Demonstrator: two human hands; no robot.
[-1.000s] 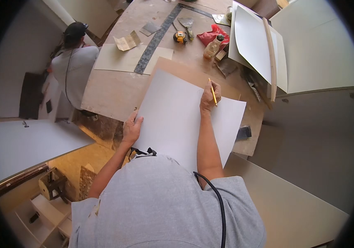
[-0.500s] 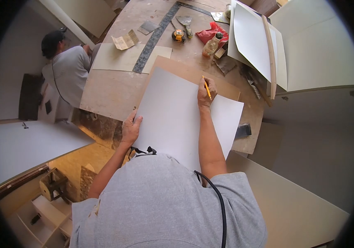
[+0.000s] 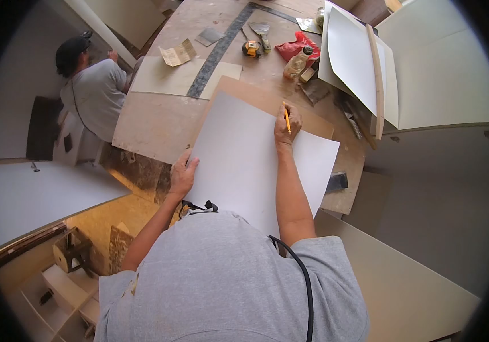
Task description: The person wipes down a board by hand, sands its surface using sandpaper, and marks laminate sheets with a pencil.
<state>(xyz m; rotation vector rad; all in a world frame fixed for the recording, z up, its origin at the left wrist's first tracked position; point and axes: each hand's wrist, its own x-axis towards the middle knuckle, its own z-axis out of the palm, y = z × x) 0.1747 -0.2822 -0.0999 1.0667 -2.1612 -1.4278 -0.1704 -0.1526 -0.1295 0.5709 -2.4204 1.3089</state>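
- The white sheet (image 3: 233,148) lay on a brown board (image 3: 256,98) at the near side of the bench (image 3: 153,128), its near end hidden by the person's shirt.
- The right hand (image 3: 289,126) was closed around a yellow pencil (image 3: 287,118) near the sheet's far edge; whether the pencil touched anything could not be told.
- The left hand (image 3: 183,174) rested against the sheet's left edge, fingers loosely bent; its grip could not be made out.
- As for progress, the sheet was laid over the board and the pencil was in hand. No pencil line could be made out, so how much was done or left could not be judged.
- Beyond the board lay an L-shaped square (image 3: 216,60), a tape measure (image 3: 250,49) and a scraper (image 3: 264,41), with a bottle (image 3: 296,64) beside a red bag (image 3: 295,45).
- Another person (image 3: 93,88) was to the left, apart from this work.
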